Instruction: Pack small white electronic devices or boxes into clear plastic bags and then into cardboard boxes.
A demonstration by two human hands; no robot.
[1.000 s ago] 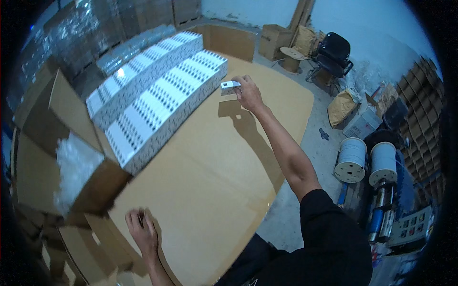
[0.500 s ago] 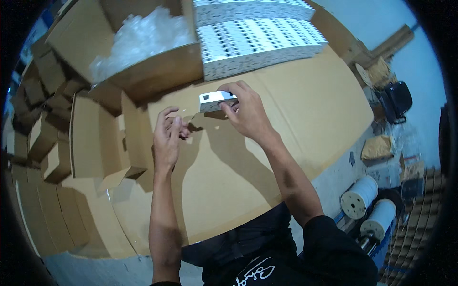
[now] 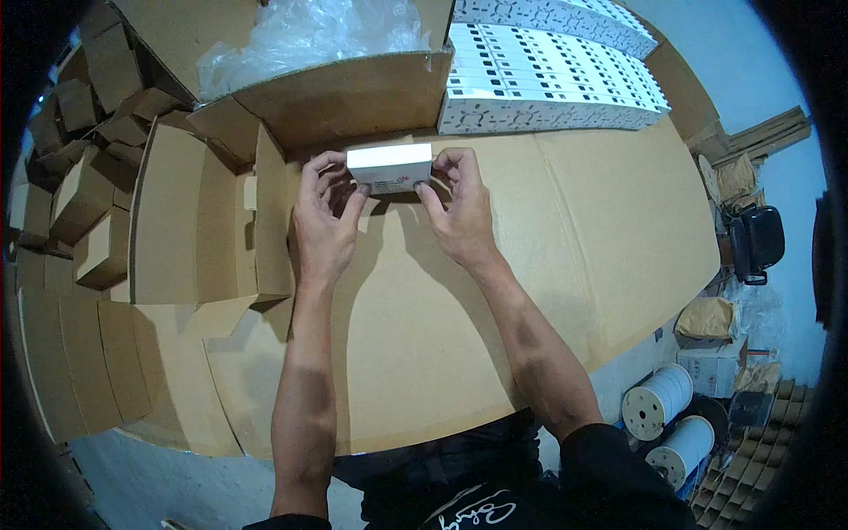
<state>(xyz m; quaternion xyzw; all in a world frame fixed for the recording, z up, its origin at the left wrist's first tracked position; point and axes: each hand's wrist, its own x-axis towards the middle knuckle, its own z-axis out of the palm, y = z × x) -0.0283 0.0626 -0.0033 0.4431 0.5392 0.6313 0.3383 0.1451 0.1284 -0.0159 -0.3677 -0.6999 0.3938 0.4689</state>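
A small white printed box [image 3: 389,166] is held up over the cardboard-covered table, its long side toward me. My left hand [image 3: 329,208] grips its left end, thumb at the lower front corner. At the other end, my right hand [image 3: 458,205] holds it in the same way, fingers behind and thumb in front. An open brown carton [image 3: 190,221] lies to the left of my left hand, with a small pale piece at its inner right wall. Behind the hands, rows of similar white boxes [image 3: 556,84] are stacked at the far side.
A large carton [image 3: 353,102] at the back holds crumpled clear plastic bags [image 3: 309,40]. Several brown boxes [image 3: 88,190] pile up at the far left. Beyond the table's right edge are white spools [image 3: 658,402], a black chair-like object [image 3: 757,243] and paper-wrapped bundles [image 3: 707,318].
My left hand has come up and taken hold of the box's left end. The box has turned from its end view to its long side. My view has shifted.
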